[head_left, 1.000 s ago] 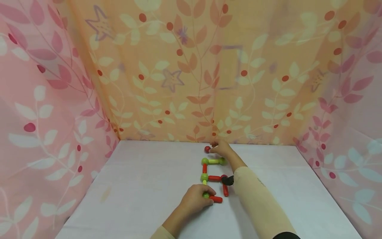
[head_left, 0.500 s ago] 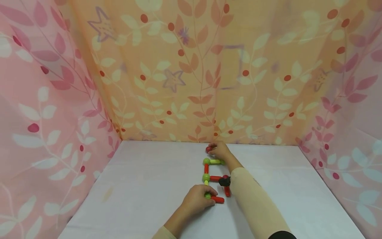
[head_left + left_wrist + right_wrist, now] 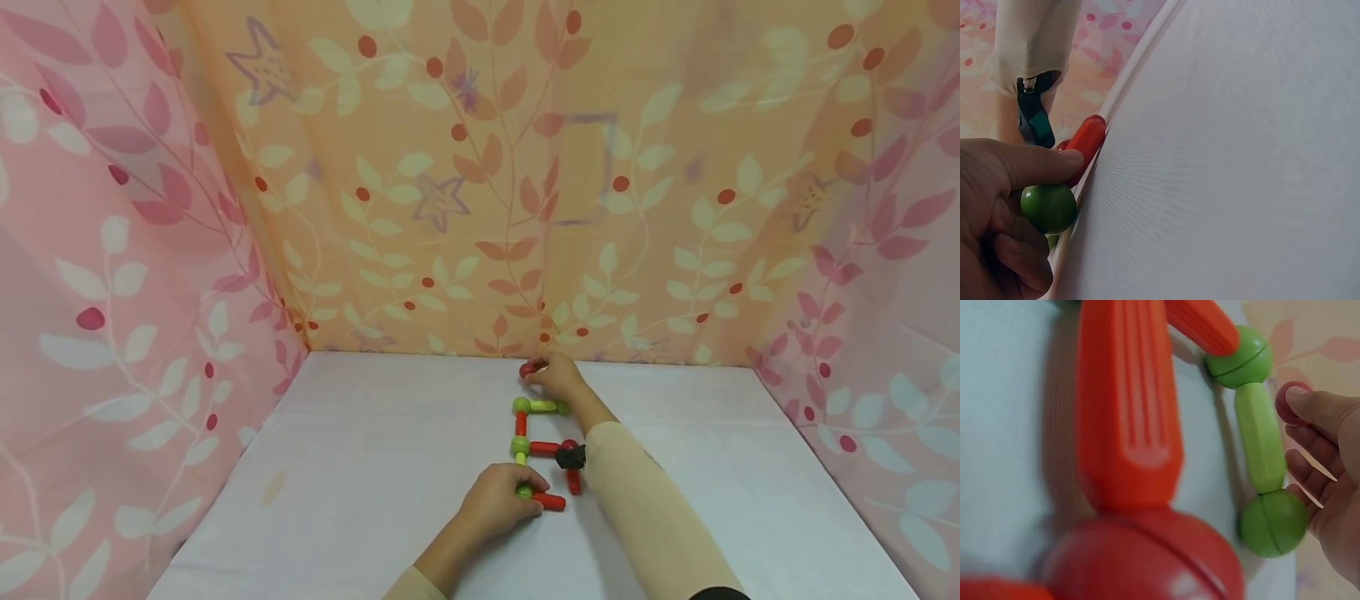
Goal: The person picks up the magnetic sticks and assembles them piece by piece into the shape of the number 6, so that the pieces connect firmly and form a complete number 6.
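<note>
A flat figure of green and red balls joined by short rods lies on the table. At its near corner my left hand [image 3: 491,498] grips a green ball [image 3: 1049,209], its fingers curled about it and one finger reaching onto the attached red rod [image 3: 1088,140]. Beyond the figure's far end, my right hand [image 3: 558,377] pinches a loose red ball [image 3: 1287,403] between thumb and fingertips. Closest to that hand in the right wrist view is a yellow-green rod [image 3: 1260,437] with a green ball [image 3: 1272,523] at its end.
From the figure's middle green ball [image 3: 521,447] a red rod [image 3: 543,448] runs right to another red ball, partly covered by the black wrist camera [image 3: 572,457]. A white cloth covers the table [image 3: 360,467]. Patterned curtains [image 3: 450,250] stand at the back and both sides.
The right hand's fingers have come together on the loose red ball, which they now pinch; it has shifted slightly away from the figure. The left hand keeps its grip at the near corner.
</note>
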A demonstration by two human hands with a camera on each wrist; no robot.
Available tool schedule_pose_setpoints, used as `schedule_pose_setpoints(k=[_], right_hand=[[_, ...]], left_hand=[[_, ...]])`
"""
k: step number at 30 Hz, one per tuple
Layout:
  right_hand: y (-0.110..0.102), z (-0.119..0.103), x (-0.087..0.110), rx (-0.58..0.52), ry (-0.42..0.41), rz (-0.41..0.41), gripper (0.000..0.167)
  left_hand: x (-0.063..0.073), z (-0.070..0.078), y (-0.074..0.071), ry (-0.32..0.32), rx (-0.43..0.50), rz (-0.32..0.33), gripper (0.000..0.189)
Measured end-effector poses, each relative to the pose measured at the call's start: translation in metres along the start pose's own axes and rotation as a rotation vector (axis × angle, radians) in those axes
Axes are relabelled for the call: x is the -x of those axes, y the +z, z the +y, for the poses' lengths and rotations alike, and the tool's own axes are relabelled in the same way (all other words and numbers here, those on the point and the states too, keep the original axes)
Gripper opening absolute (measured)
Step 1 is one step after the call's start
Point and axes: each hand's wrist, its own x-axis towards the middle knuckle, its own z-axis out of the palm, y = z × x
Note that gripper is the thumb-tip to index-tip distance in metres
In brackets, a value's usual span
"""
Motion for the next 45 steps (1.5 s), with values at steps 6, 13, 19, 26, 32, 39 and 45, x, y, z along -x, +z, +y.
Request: schedule_pose_setpoints(k=[6,13,19,26,32,39,45], right_hand=[[-0.015,-0.011,0.006,0.053,-0.07,-0.021,0.025],[-0.03,-0.022,0.023,0.11,-0.164,-0.006,0.026],[-0.037,-0.026,0.045,0.131,-0.292,-0.024,0.027],[-0.047,-0.027,0.076,0.157,-0.293,-0.072,0.023],[-0.058,-0.028,0.101,0.185,-0.254,-0.066,0.026],[-0.061,-0.022,0.126,0.164,-0.288,-0.055,0.028],[-0.059,-0.013,0.144,0.163,-0.319,-0.051,0.03]], left_hand=[[-0.001,0.002,0.0,-0.019,-0.009,0.003,0.021],[-0.001,0.005,0.0,-0.095,-0.014,-0.03,0.019],[0.001,0.004,0.001,-0.123,-0.012,-0.035,0.019],[0.002,0.003,-0.001,-0.062,-0.007,-0.019,0.019],[0.001,0.0,0.001,-0.016,0.018,0.0,0.021],[0.001,0.002,0.0,-0.042,0.034,-0.019,0.02],[0.002,0.004,0.0,-0.051,0.031,-0.018,0.02]])
